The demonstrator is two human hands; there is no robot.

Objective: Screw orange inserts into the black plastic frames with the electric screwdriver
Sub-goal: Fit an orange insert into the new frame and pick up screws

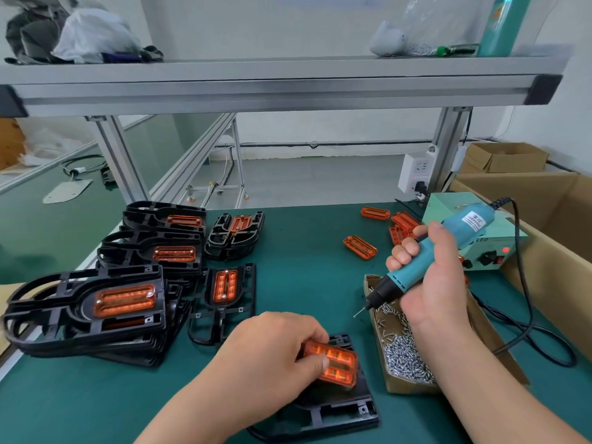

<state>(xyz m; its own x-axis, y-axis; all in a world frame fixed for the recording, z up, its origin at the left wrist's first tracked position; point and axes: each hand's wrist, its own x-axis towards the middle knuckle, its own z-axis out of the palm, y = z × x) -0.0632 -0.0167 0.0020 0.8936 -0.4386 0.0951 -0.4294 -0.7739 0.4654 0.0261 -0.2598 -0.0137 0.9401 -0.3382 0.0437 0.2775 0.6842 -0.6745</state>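
Green bench [304, 267]: hands pinch insert [333, 363], grip screwdriver [426, 261].

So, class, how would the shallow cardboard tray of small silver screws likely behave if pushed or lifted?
Low and wide, the shallow cardboard tray would probably slide rather than tip. Its small silver screws lie loose, so tilting likely spills them. The heap probably makes it heavy.

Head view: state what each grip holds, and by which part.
Left grip pinches the orange insert at its left end, over the black frame. Right grip holds the electric screwdriver round its teal barrel, mid-length.
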